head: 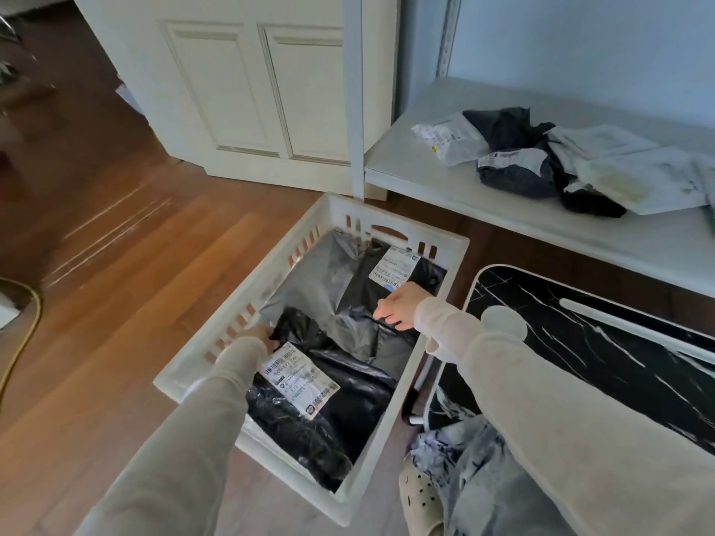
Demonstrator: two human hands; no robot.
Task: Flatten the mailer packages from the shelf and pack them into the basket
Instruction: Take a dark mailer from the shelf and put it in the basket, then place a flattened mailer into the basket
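Observation:
A white slotted basket (240,323) stands on the wood floor and holds several black and grey mailers. Both my hands reach into it. My left hand (263,337) pinches the crumpled top corner of a black mailer (348,396) with a white label, lying at the near end. My right hand (398,305) presses down on a grey and black mailer (356,292) in the middle, fingers curled at its edge. Another labelled black mailer (394,266) lies at the far end. On the white shelf (406,164) a heap of crumpled mailers (518,160) remains.
A black marble-pattern side table (603,353) with a white rim stands right of the basket. A white panelled door (247,90) is behind the basket. My foot in a beige clog (421,497) is at the basket's near right corner. Wood floor stretches left.

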